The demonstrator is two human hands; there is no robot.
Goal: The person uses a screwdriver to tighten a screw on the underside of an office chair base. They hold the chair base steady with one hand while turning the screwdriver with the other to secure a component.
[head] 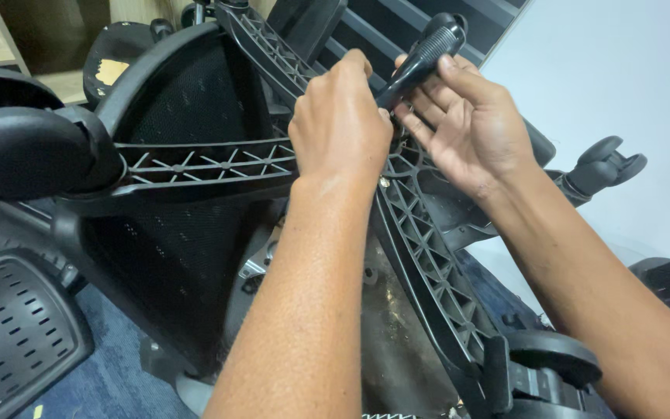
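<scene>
An office chair lies on its side, with its black star-shaped base (211,164) turned toward me. My left hand (340,116) is closed over the hub where the ribbed legs meet. My right hand (471,120) holds a black ribbed tool handle (422,56) that angles down into the hub between both hands. The tool's tip and the hub centre are hidden behind my left hand. One ribbed leg (432,268) runs down to a castor (548,365) at the lower right.
Another castor (17,151) sits at the left end of a base leg, a third castor (605,164) at the right. A perforated black panel (13,330) lies at the lower left. Mesh seat (180,256) behind the base; blue floor below.
</scene>
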